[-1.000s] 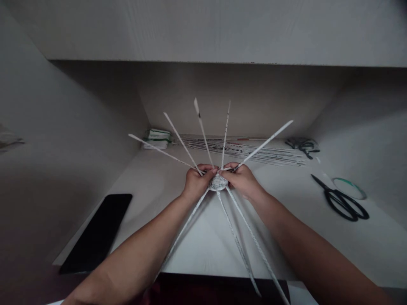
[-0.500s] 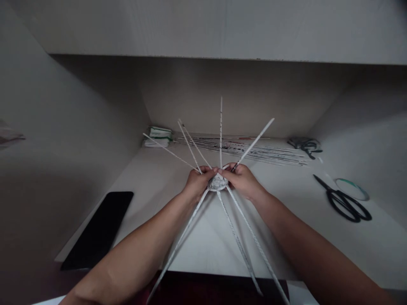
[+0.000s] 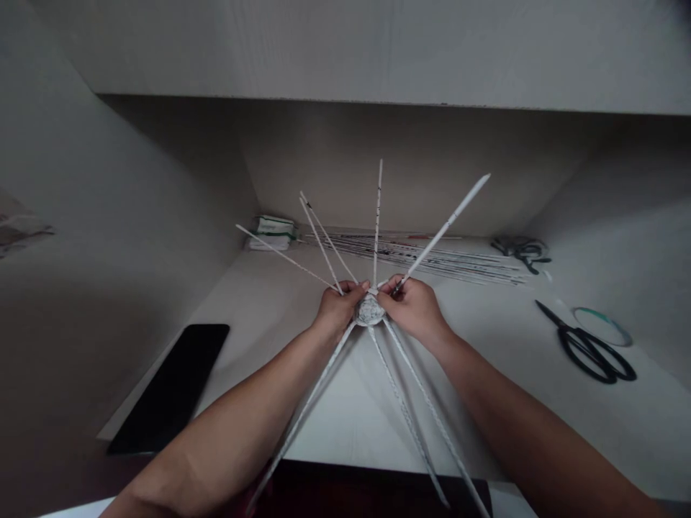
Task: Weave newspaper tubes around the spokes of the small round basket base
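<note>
Between my hands is a small round woven paper base [image 3: 370, 311] with long thin paper tubes fanning out from it, some toward the back and some toward me. My left hand [image 3: 341, 308] is closed on the left edge of the base, thumb on top. My right hand [image 3: 413, 303] pinches at its upper right edge, around a white paper tube [image 3: 449, 223] that sticks up to the right. Another paper tube [image 3: 378, 216] points straight back between the hands. The undersides of the fingers are hidden.
Loose paper tubes [image 3: 432, 257] lie in a bundle along the back, near a white-green packet [image 3: 274, 232]. Black scissors [image 3: 588, 349], a tape roll [image 3: 602, 325] and a dark tool [image 3: 522, 250] are on the right. A flat black object [image 3: 173, 385] lies left; a shelf [image 3: 378, 57] overhangs.
My right hand has shifted slightly right, away from the left thumb. The tube at the right now reaches higher and farther right. My left hand has hardly moved.
</note>
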Demonstrator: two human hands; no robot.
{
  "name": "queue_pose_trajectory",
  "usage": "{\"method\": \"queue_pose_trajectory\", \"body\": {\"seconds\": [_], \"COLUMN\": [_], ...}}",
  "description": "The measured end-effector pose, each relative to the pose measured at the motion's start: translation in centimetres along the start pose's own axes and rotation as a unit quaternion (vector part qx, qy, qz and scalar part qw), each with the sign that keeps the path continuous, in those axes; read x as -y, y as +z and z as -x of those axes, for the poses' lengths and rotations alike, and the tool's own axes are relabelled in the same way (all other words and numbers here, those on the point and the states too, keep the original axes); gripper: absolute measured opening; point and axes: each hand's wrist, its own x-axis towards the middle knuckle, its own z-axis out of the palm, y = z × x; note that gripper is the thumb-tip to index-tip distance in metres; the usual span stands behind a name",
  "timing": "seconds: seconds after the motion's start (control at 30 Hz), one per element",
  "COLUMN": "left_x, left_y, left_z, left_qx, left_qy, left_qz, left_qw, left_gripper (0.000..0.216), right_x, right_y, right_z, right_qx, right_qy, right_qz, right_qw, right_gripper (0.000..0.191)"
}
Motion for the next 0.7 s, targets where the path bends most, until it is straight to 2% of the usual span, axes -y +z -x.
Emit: {"method": "queue_pose_trajectory", "body": {"seconds": [0.5,0.7], "left_x": [0.4,0.3], "left_y": [-0.3,-0.3], "left_z": [-0.2,0.0], "left_qx": [0.007,0.006], "left_qy": [0.003,-0.019], "left_qz": [-0.008,0.004], "left_qw": [1.000,1.000], "left_gripper": [0.043,0.046], "right_x": [-1.1,-1.0], "right_y": [1.3,1.4], "right_z": [0.1,0.1], "right_qx": [0.013,-0.003], "right_qy": [-0.014,0.000], "right_qz": [-0.061,-0.084], "right_qw": [0.998,0.996], "right_gripper": [0.024,0.014]}}
